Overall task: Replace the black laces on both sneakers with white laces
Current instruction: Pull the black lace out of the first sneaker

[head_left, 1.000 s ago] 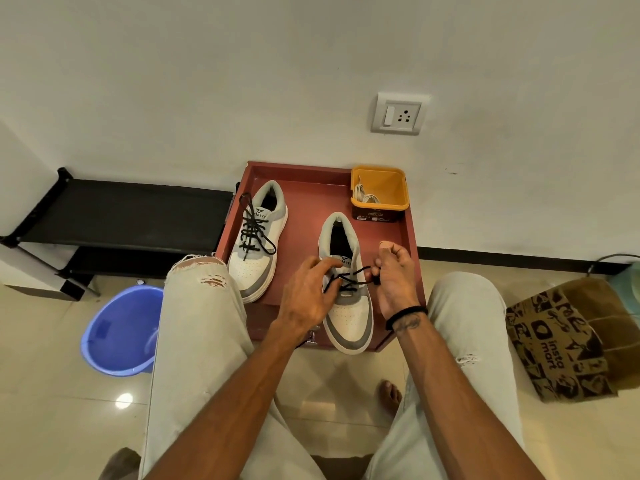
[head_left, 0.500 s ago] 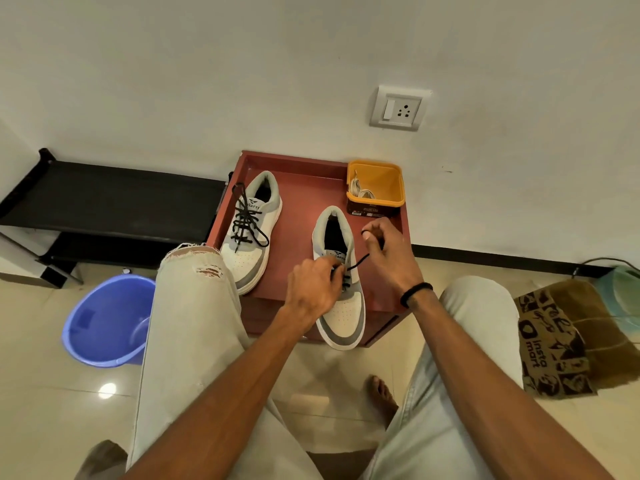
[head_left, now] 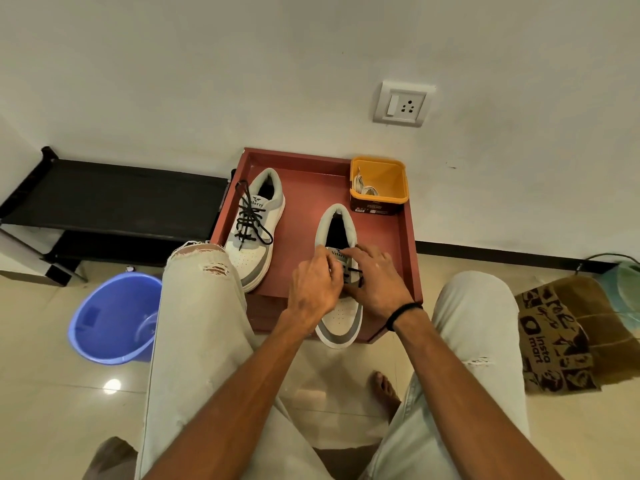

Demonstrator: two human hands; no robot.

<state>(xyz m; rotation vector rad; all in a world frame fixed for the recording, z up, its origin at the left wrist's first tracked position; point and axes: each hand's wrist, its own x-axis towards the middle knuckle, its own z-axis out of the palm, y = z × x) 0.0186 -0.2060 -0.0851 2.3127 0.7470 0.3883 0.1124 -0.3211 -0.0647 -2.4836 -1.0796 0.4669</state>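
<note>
Two white-and-grey sneakers stand on a red tray-like table (head_left: 304, 188). The left sneaker (head_left: 254, 230) keeps its black lace (head_left: 250, 216), loose at the top. Both hands are on the right sneaker (head_left: 337, 230), over its eyelets. My left hand (head_left: 317, 282) curls its fingers at the tongue. My right hand (head_left: 375, 282) pinches the black lace (head_left: 355, 271) between the hands. The hands hide most of this lace. White laces (head_left: 367, 188) lie in a yellow tub (head_left: 379, 183) at the table's back right.
A blue bucket (head_left: 114, 317) stands on the floor at the left, beside my left knee. A black low shelf (head_left: 114, 202) runs along the wall at the left. A printed paper bag (head_left: 568, 334) sits on the floor at the right. The wall is just behind the table.
My right hand has come back down from beside the tub to the right sneaker's eyelets, close against my left hand. The black lace it had drawn out now lies short between the hands.
</note>
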